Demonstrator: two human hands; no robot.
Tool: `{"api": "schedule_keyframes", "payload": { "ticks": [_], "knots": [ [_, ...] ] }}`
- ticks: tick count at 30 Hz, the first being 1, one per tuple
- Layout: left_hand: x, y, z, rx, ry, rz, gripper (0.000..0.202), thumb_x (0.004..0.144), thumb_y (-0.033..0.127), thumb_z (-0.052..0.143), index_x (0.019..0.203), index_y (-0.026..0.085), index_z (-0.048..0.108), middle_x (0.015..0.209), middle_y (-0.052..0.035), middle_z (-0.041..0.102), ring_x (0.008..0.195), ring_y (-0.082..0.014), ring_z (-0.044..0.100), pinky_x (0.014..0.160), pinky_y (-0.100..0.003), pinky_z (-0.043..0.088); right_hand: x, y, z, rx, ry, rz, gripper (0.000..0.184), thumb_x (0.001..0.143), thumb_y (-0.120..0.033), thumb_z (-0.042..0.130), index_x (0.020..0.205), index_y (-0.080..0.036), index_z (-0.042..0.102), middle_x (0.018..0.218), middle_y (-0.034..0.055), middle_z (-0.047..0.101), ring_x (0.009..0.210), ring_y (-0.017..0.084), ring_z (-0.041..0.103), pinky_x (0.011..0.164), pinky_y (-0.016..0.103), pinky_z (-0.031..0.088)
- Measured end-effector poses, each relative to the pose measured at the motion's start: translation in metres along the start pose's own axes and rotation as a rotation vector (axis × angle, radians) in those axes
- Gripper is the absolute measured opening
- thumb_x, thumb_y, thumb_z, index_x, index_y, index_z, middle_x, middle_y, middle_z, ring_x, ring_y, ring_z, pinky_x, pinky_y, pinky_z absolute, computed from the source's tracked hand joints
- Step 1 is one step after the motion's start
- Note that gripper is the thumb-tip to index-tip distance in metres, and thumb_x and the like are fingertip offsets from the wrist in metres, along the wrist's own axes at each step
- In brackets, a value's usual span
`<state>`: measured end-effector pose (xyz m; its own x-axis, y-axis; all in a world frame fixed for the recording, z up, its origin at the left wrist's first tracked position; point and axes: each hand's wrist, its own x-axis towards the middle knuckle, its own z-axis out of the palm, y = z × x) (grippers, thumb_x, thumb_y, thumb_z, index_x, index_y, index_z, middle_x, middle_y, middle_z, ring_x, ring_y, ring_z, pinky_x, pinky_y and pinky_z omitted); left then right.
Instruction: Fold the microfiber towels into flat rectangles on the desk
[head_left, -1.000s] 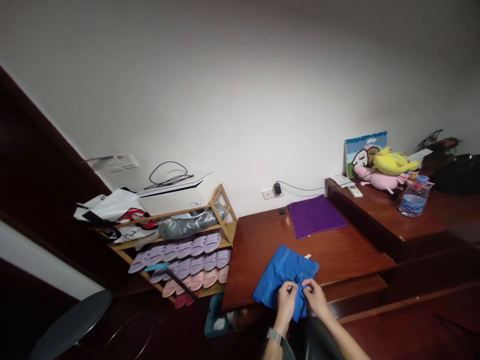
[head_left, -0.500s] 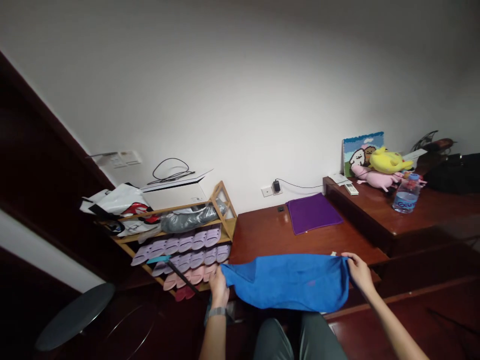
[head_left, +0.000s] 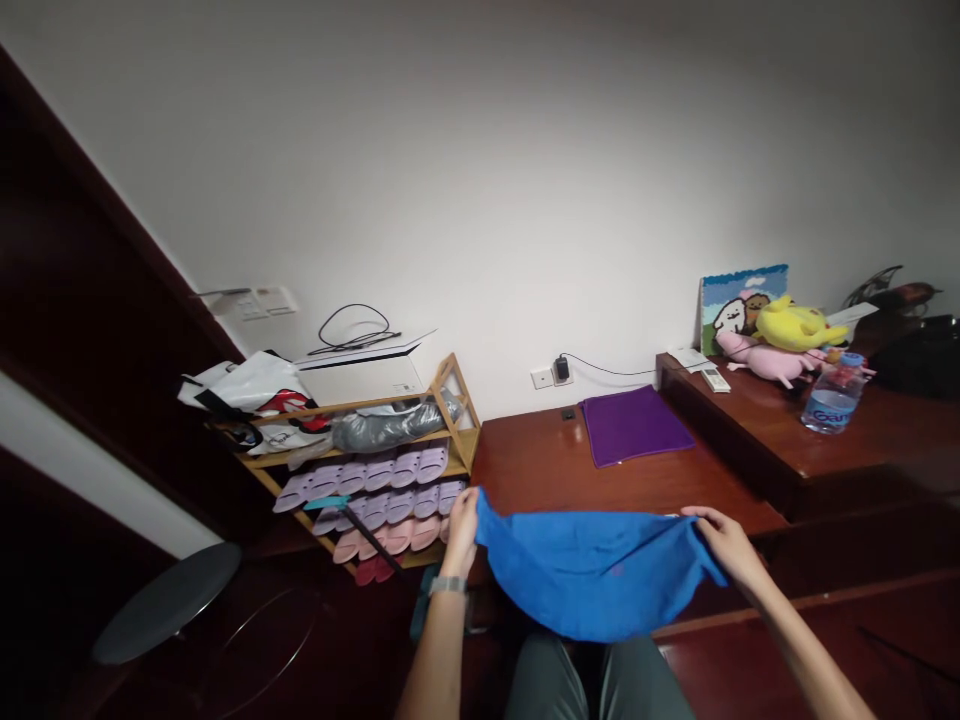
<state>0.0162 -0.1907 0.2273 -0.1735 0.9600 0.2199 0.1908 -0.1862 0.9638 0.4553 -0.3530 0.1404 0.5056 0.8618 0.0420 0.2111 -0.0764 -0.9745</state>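
Observation:
A blue cloth (head_left: 592,570) hangs stretched between my two hands, above my lap and at the front edge of the wooden desk (head_left: 525,470). My left hand (head_left: 462,530), with a watch on its wrist, pinches the cloth's upper left corner. At the upper right corner my right hand (head_left: 721,542) grips the fabric, its fingers closed over the edge. The cloth sags in a curve, with folds running toward the right hand. Flat on the desk near the wall lies a purple cloth (head_left: 637,425).
To the left stands a wooden rack (head_left: 463,420) with several slippers (head_left: 405,465), a white box (head_left: 360,375) and bags. The raised desk part at right bears a water bottle (head_left: 832,395), plush toys (head_left: 799,322) and a remote (head_left: 715,380). A round stool (head_left: 169,600) is at lower left.
My left hand has risen, lifting the left corner of the blue cloth. The cloth's bottom now sags into a rounder curve. The view has shifted slightly.

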Motion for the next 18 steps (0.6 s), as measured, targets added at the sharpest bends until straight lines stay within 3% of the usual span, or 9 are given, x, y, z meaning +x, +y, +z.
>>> {"api": "schedule_keyframes", "payload": {
  "ticks": [3,5,6,7,9,11,13,15,18],
  "knots": [
    [0.012,0.059,0.037,-0.061,-0.211,0.05,0.062,0.071,0.074,0.074,0.098,0.017,0.073,0.098,-0.0092,0.076,0.092,-0.0241,0.07,0.085,-0.036,0.055,-0.016,-0.039,0.016,-0.136,-0.388,-0.028,0.039,0.075,-0.055,0.062,0.083,-0.022,0.082,0.081,0.0083,0.081,0.077,0.029,0.076,0.075,0.04,0.06],
    [0.008,0.107,0.06,-0.069,-0.437,0.118,0.056,0.075,0.068,0.08,0.1,0.018,0.075,0.096,-0.0075,0.077,0.09,-0.0224,0.07,0.084,-0.033,0.056,-0.026,-0.08,0.027,-0.272,-0.537,-0.144,0.036,0.081,-0.053,0.064,0.092,-0.025,0.083,0.09,0.0077,0.082,0.084,0.031,0.077,0.081,0.042,0.061],
    [0.003,0.132,0.07,-0.038,-0.637,0.191,0.051,0.083,0.064,0.075,0.104,0.018,0.075,0.098,-0.0065,0.076,0.09,-0.0209,0.07,0.083,-0.032,0.055,-0.03,-0.105,0.032,-0.323,-0.518,-0.248,0.036,0.084,-0.052,0.066,0.104,-0.027,0.082,0.105,0.0081,0.082,0.097,0.032,0.077,0.089,0.044,0.06],
    [-0.003,0.156,0.078,0.006,-0.794,0.278,0.045,0.09,0.061,0.071,0.105,0.018,0.074,0.1,-0.0053,0.076,0.09,-0.0192,0.069,0.083,-0.031,0.054,-0.032,-0.133,0.036,-0.346,-0.413,-0.361,0.043,0.085,-0.052,0.069,0.12,-0.03,0.077,0.125,0.0082,0.078,0.113,0.033,0.073,0.098,0.047,0.058],
    [-0.017,0.198,0.091,0.079,-0.939,0.438,0.038,0.098,0.055,0.063,0.108,0.02,0.073,0.101,-0.0031,0.074,0.09,-0.0171,0.067,0.082,-0.028,0.053,-0.032,-0.19,0.044,-0.297,-0.245,-0.596,0.071,0.085,-0.054,0.075,0.15,-0.033,0.055,0.156,0.0085,0.057,0.14,0.032,0.056,0.114,0.048,0.049],
    [-0.028,0.228,0.098,0.09,-0.906,0.54,0.032,0.101,0.05,0.061,0.106,0.02,0.071,0.096,-0.0007,0.072,0.087,-0.0157,0.066,0.079,-0.027,0.051,-0.027,-0.241,0.052,-0.233,-0.256,-0.744,0.086,0.084,-0.052,0.079,0.158,-0.032,0.041,0.16,0.0097,0.053,0.142,0.029,0.055,0.114,0.045,0.049],
    [-0.035,0.242,0.1,0.046,-0.786,0.573,0.028,0.101,0.048,0.061,0.105,0.021,0.067,0.087,0.0019,0.069,0.08,-0.0141,0.064,0.075,-0.025,0.05,-0.022,-0.277,0.061,-0.245,-0.308,-0.761,0.078,0.087,-0.044,0.076,0.155,-0.028,0.043,0.142,0.0098,0.067,0.124,0.028,0.068,0.1,0.04,0.056],
    [-0.041,0.241,0.098,-0.017,-0.633,0.576,0.027,0.101,0.049,0.061,0.106,0.022,0.062,0.079,0.0042,0.065,0.075,-0.0133,0.063,0.073,-0.025,0.049,-0.018,-0.297,0.07,-0.345,-0.318,-0.737,0.055,0.09,-0.035,0.071,0.142,-0.024,0.056,0.115,0.0066,0.078,0.099,0.026,0.076,0.081,0.034,0.056],
    [-0.052,0.212,0.092,-0.162,-0.423,0.581,0.041,0.095,0.053,0.07,0.12,0.024,0.055,0.089,0.001,0.067,0.087,-0.0165,0.067,0.083,-0.028,0.052,-0.015,-0.31,0.076,-0.472,-0.294,-0.79,0.024,0.091,-0.03,0.067,0.113,-0.022,0.071,0.093,0.0023,0.079,0.08,0.022,0.074,0.07,0.027,0.049]
  ]
}}
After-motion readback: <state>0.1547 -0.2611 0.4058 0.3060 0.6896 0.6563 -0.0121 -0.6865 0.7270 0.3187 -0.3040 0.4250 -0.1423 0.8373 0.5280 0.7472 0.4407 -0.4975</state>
